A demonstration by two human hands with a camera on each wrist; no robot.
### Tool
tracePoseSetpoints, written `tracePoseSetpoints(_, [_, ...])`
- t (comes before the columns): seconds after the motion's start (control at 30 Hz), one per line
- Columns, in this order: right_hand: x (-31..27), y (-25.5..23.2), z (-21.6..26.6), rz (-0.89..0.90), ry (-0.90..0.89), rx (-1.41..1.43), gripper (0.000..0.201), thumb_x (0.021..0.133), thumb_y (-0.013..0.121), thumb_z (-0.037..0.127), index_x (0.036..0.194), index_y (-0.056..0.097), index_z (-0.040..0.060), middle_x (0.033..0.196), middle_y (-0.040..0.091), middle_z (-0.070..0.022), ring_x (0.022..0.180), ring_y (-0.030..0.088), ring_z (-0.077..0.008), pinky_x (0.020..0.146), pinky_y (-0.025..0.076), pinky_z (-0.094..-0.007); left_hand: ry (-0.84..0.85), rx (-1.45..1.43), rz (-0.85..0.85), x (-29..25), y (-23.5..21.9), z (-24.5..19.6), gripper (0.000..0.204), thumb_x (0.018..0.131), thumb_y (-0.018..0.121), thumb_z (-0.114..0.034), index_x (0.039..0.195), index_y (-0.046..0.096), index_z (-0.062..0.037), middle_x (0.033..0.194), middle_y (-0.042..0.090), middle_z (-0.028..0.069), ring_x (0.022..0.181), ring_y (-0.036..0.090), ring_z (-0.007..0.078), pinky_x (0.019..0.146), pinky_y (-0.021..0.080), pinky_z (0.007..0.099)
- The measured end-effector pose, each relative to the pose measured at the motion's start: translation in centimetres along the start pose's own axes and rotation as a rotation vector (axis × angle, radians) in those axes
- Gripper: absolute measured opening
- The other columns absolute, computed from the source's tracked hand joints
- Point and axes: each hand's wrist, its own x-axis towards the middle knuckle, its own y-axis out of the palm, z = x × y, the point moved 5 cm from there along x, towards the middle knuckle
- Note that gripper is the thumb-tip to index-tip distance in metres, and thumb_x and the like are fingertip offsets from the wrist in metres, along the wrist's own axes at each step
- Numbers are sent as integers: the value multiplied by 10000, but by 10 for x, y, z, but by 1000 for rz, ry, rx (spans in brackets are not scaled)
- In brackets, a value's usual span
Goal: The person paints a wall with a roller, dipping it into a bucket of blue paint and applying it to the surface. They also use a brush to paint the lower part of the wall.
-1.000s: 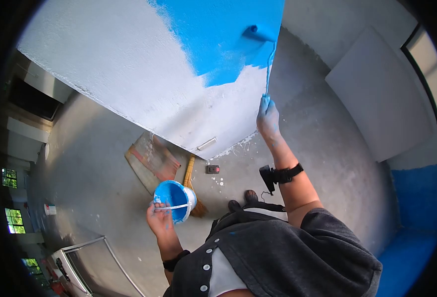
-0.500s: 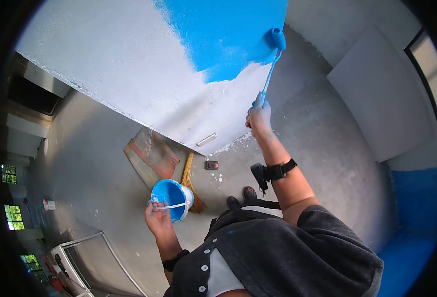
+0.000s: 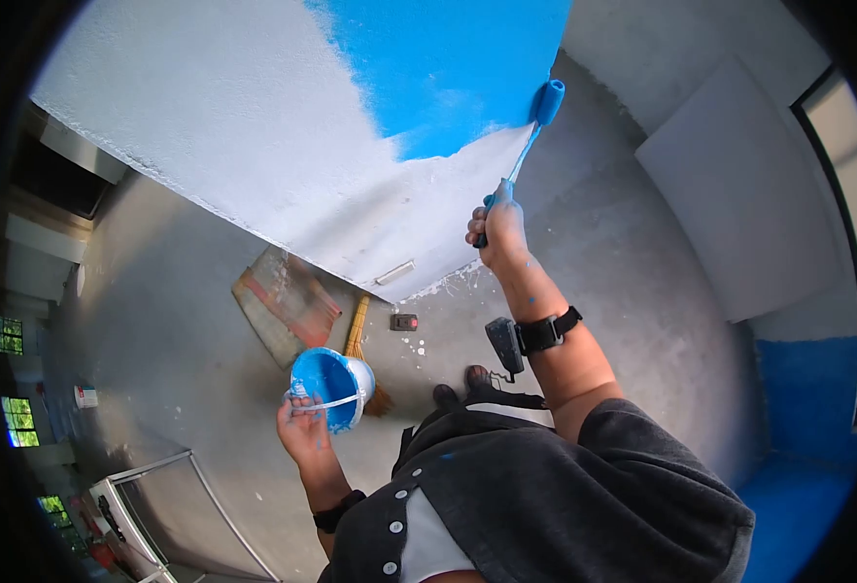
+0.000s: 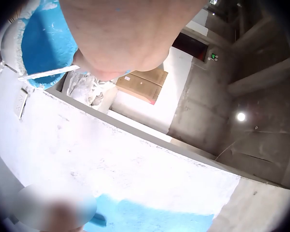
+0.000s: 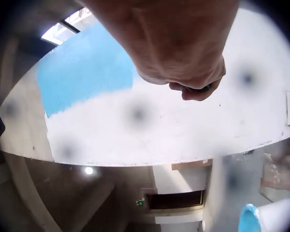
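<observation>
My right hand (image 3: 498,225) grips the handle of a paint roller (image 3: 551,101), whose sleeve is coated in blue. The roller lies at the right edge of a white wall (image 3: 254,126), at the lower end of its blue painted patch (image 3: 438,73). Low on the left, my left hand (image 3: 302,426) holds the pale handle of a white bucket (image 3: 365,377) lined with blue paint. Tilted in the head view, the bucket has its mouth toward the camera. In the right wrist view the hand (image 5: 183,53) hides the roller.
A broom (image 3: 357,335) and a worn board (image 3: 288,301) lie by the wall's base, near a small dark box (image 3: 404,322). A white wall fixture (image 3: 394,272) sits low. A metal frame (image 3: 217,500) stands lower left; a pale panel (image 3: 739,194) leans at right.
The roller has gone down along the wall's right edge, its sleeve turning more upright. My right hand has come lower and slightly left. The left hand still holds the bucket.
</observation>
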Motion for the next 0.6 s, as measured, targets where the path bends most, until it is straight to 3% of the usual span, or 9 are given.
tracePoseSetpoints(0.07, [4, 0, -2, -47, 30, 27, 414, 879, 321, 518, 729, 312, 132, 542, 353, 6, 384, 324, -97, 354, 289, -263, -11, 5, -48, 4, 2, 5, 81, 793, 506, -140, 791, 506, -59, 690, 518, 21, 688, 512, 157, 802, 398, 381])
tracePoseSetpoints(0.2, [-64, 9, -84, 92, 130, -252, 429, 869, 348, 519, 788, 355, 98, 520, 361, -18, 347, 334, -130, 315, 317, -286, -28, 20, 0, 16, 3, 13, 78, 796, 502, -133, 754, 482, -71, 674, 500, 18, 671, 500, 151, 787, 396, 373])
tracePoseSetpoints(0.27, [-97, 8, -116, 252, 260, -378, 449, 857, 368, 529, 812, 375, 82, 512, 368, -30, 348, 354, -138, 303, 326, -295, -28, 20, 8, 19, 9, 15, 85, 797, 500, -130, 739, 471, -76, 667, 493, 16, 667, 495, 150, 783, 394, 369])
tracePoseSetpoints(0.37, [-75, -15, -90, 153, 93, -440, 464, 849, 363, 550, 782, 373, 91, 517, 379, -31, 347, 357, -135, 292, 309, -292, -15, 35, 30, 13, 24, 12, 82, 793, 521, -130, 764, 452, -96, 714, 480, 2, 676, 452, 126, 823, 392, 342])
tracePoseSetpoints(0.43, [-48, -22, -41, 31, 125, -170, 451, 856, 365, 532, 714, 364, 103, 511, 361, -22, 345, 338, -125, 295, 288, -289, 5, 53, 24, 7, 22, 10, 83, 796, 521, -139, 774, 458, -90, 711, 485, 3, 676, 459, 129, 820, 393, 342])
tracePoseSetpoints(0.5, [-24, -22, 1, 16, 60, -109, 421, 872, 343, 514, 686, 313, 137, 533, 325, 16, 358, 271, -95, 346, 264, -260, -21, 42, 30, 5, 15, 13, 79, 796, 521, -142, 794, 467, -85, 709, 489, 4, 676, 463, 132, 821, 394, 347])
tracePoseSetpoints(0.6, [-37, -19, -11, 39, 116, -54, 396, 880, 342, 497, 715, 312, 138, 542, 312, 25, 372, 268, -77, 352, 250, -250, -43, 26, 70, 5, 21, 18, 87, 799, 516, -148, 833, 485, -74, 709, 497, 6, 674, 472, 139, 824, 395, 357])
